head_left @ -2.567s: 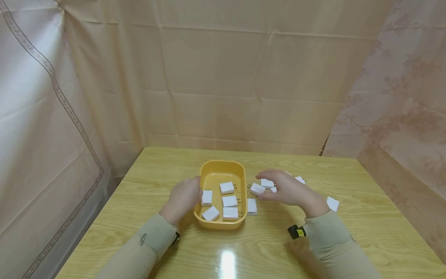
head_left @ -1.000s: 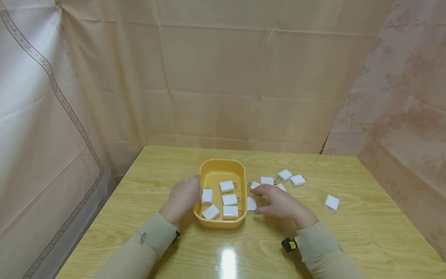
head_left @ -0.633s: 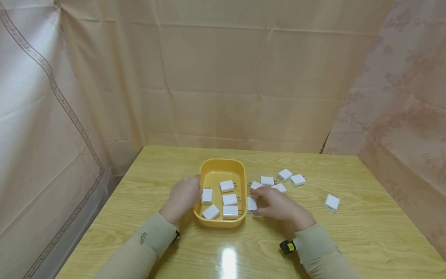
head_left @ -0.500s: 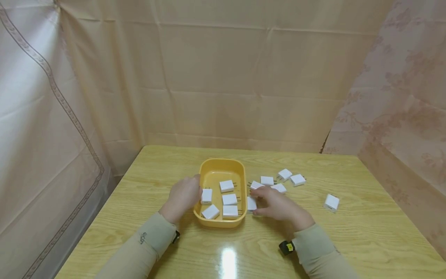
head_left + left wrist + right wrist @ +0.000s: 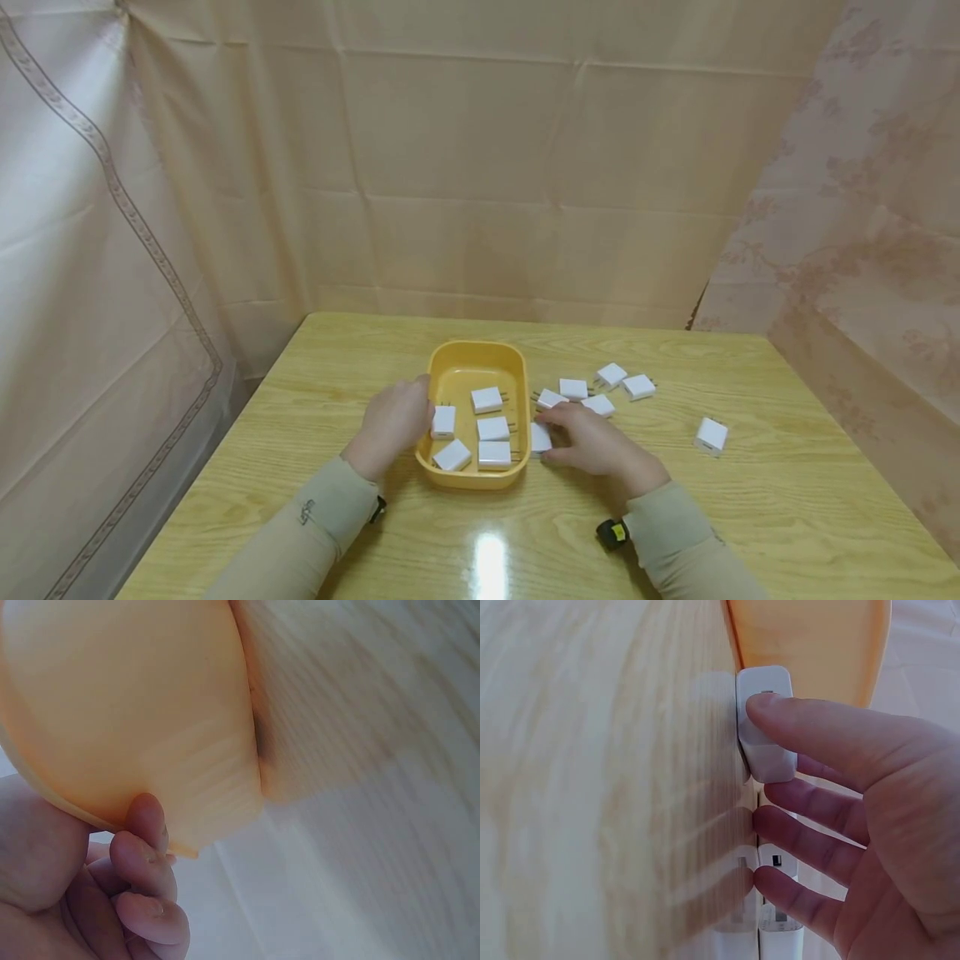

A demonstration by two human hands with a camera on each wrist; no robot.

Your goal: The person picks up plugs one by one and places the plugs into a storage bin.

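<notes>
A yellow plastic tub stands on the table, with several white USB wall chargers lying in it. My left hand grips its left rim; in the left wrist view, curled fingers press the tub's outer wall. Just outside the tub's right side, one white charger rests on the table. My right hand pinches it: in the right wrist view the thumb lies over the port end of the charger, and the index finger is partly hidden behind it.
More white chargers lie in a loose group right of the tub, beyond my right hand. A single charger sits farther right. The wooden table meets a beige curtain at the back.
My right hand has come left and nearer from above the charger group to the charger beside the tub, its fingers settling around it. The left hand stays on the rim.
</notes>
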